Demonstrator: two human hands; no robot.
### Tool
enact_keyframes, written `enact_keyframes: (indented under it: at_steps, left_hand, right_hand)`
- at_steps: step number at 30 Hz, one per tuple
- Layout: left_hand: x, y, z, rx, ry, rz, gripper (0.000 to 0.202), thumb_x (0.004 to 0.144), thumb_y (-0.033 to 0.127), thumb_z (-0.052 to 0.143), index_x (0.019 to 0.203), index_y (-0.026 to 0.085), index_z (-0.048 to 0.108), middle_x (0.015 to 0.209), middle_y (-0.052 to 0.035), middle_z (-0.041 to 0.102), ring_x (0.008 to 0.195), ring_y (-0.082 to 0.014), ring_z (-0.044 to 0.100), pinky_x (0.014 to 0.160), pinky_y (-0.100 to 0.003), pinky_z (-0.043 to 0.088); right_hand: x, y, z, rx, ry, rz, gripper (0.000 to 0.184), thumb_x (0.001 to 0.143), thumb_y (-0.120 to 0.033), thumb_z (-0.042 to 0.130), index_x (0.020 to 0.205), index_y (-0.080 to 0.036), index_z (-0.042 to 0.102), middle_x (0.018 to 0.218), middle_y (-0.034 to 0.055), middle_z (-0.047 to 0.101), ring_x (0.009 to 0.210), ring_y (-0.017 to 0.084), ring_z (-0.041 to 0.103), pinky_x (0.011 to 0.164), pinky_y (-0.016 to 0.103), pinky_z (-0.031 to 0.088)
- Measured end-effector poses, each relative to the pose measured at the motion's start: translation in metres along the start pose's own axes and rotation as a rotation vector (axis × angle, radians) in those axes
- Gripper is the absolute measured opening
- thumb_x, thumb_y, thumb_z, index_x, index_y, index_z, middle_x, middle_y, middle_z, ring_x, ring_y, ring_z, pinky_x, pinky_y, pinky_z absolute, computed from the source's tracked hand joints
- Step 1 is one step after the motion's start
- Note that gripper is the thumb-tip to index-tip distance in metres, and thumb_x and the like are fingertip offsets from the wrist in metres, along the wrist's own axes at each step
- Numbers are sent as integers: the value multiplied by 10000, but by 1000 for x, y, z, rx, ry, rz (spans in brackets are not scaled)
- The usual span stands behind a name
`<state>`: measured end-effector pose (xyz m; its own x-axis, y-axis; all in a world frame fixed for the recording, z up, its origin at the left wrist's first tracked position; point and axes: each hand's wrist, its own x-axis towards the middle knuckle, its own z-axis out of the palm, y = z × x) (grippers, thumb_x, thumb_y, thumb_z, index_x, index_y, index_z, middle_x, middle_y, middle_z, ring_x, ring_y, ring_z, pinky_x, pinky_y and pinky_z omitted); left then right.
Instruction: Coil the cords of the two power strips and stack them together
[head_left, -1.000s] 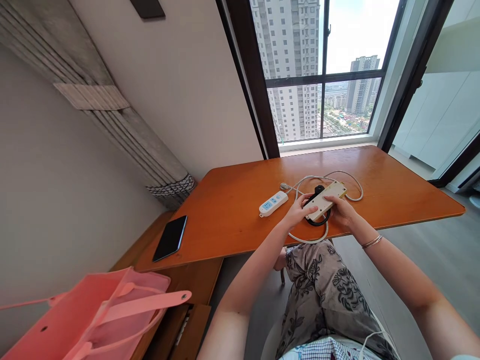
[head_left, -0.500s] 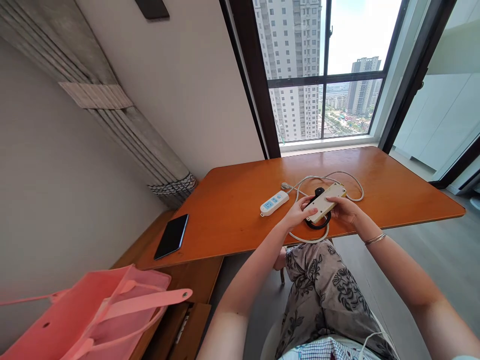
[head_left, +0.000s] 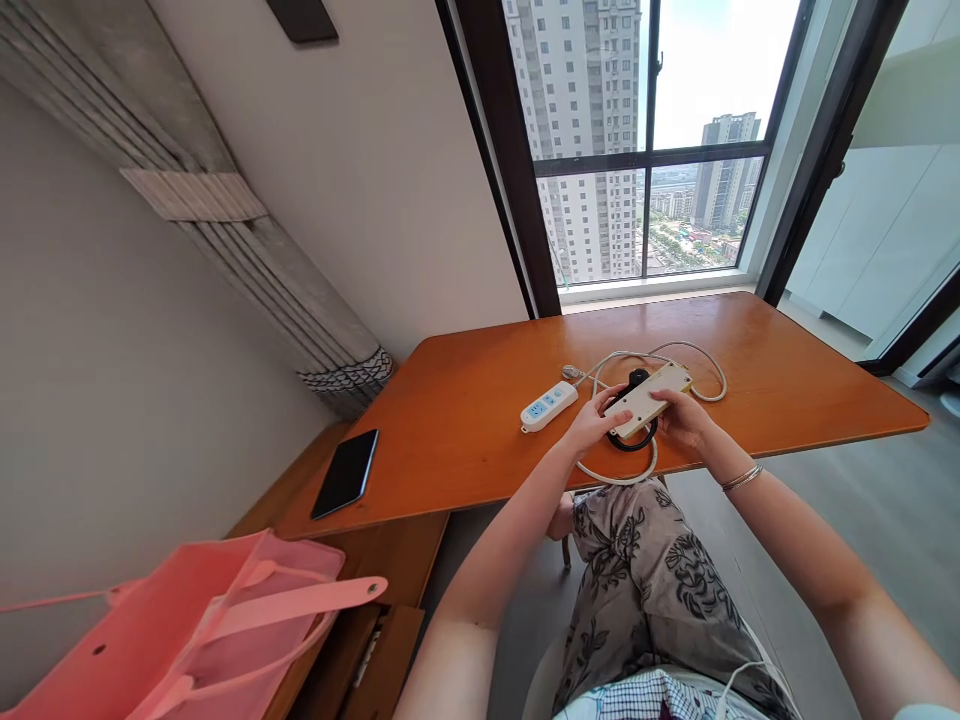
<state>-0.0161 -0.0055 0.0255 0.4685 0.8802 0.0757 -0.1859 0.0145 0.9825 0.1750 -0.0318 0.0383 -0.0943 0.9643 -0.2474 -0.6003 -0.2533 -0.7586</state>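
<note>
A cream power strip (head_left: 651,393) is held a little above the orange-brown table (head_left: 480,420), over a coil of black cable (head_left: 628,440). My left hand (head_left: 592,425) grips its near end with fingers curled on top. My right hand (head_left: 684,418) holds its right side, a bracelet on that wrist. A white cord (head_left: 701,368) loops behind and around the strip. A second, white power strip with blue sockets (head_left: 549,405) lies flat just left of my hands.
A black phone (head_left: 346,473) lies on the table's left corner. A pink tote bag (head_left: 187,630) stands at lower left beside a lower wooden shelf (head_left: 375,570). A large window (head_left: 645,140) is behind the table, a folded curtain (head_left: 225,230) at left.
Both hands and the cream strip stay in nearly the same place; the fingers shift slightly on it. The view has barely moved.
</note>
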Motion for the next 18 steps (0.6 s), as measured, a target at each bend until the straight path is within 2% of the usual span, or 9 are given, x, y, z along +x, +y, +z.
enact_keyframes:
  at_steps: [5,11,18]
  left_hand:
    - [5,-10,-1,-142,108,-76,728,596,391,917,1244,198,649,1276,-106,678,1205,-265,617,1084,-417,441]
    - [6,-8,-1,-152,115,-126,672,576,393,932,1169,176,701,1207,-94,726,1101,-247,665,1036,-410,485]
    - [5,-14,2,-198,176,-84,681,528,391,953,1126,160,721,1159,-100,748,1064,-256,686,1018,-421,502]
  right_hand:
    - [0,-2,4,41,37,-65,220,727,-43,685,871,-198,624,776,-2,728,663,122,684,613,187,605]
    - [-1,-2,1,108,-19,-40,251,742,-38,718,924,-186,627,815,18,751,683,140,712,596,200,620]
    - [0,6,0,117,-2,-86,264,749,-88,783,932,-206,633,834,14,764,687,159,725,588,233,631]
